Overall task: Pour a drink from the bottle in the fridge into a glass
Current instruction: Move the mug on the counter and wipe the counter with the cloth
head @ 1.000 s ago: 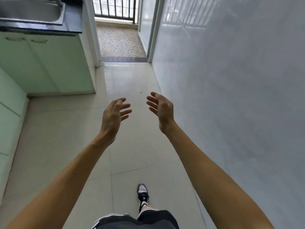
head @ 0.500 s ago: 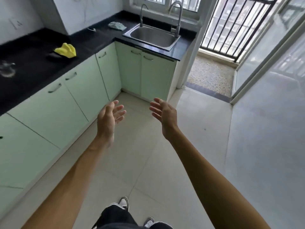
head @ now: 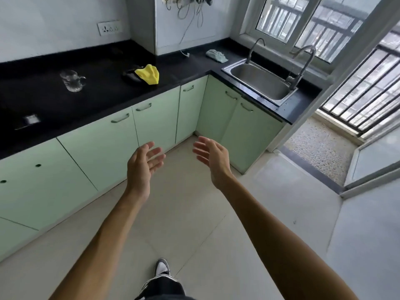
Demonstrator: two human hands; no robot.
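sitting upright on black countertop [head: 97,98], clear glass [head: 72,80] w/ handle

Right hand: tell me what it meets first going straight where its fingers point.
Probably the pale green cabinet door in the corner under the black counter. The right hand is open in the air and nothing shows between them, though depth is unclear.
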